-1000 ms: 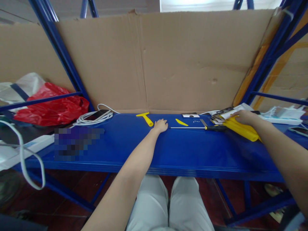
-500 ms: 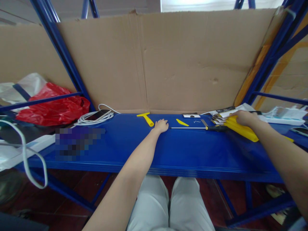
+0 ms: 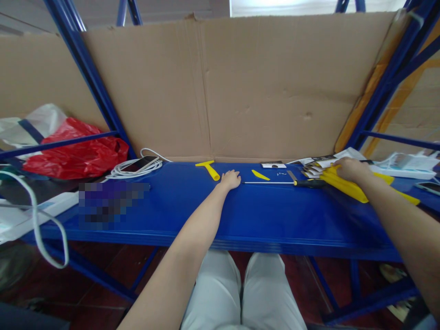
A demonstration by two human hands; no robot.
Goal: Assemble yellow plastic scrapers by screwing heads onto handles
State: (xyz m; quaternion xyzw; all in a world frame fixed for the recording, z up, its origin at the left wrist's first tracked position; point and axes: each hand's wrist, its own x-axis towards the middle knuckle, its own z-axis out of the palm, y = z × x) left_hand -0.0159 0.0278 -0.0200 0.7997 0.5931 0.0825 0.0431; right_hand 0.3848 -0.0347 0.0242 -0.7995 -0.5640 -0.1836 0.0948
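Observation:
My left hand (image 3: 231,179) rests on the blue table (image 3: 192,206) with its fingers spread, holding nothing. Just left of it lies a yellow T-shaped handle (image 3: 210,170). A long screwdriver (image 3: 309,183) extends from beside my left hand toward the right. My right hand (image 3: 350,169) is over the yellow parts (image 3: 347,188) at the right; its fingers are bent down at their edge and partly hidden, so a grip cannot be made out. Between the hands lie a flat yellow piece (image 3: 260,175), tiny screws (image 3: 281,173) and a small metal blade (image 3: 292,175).
Packets (image 3: 314,167) lie behind the yellow parts, near a white power strip (image 3: 405,170). On the left are a red plastic bag (image 3: 80,149), a coiled white cable (image 3: 118,172) and a phone (image 3: 140,163). Cardboard (image 3: 275,87) stands along the back between blue posts.
My right hand has shifted slightly, and more yellow pieces show to the right of its wrist. My left hand has stayed where it was.

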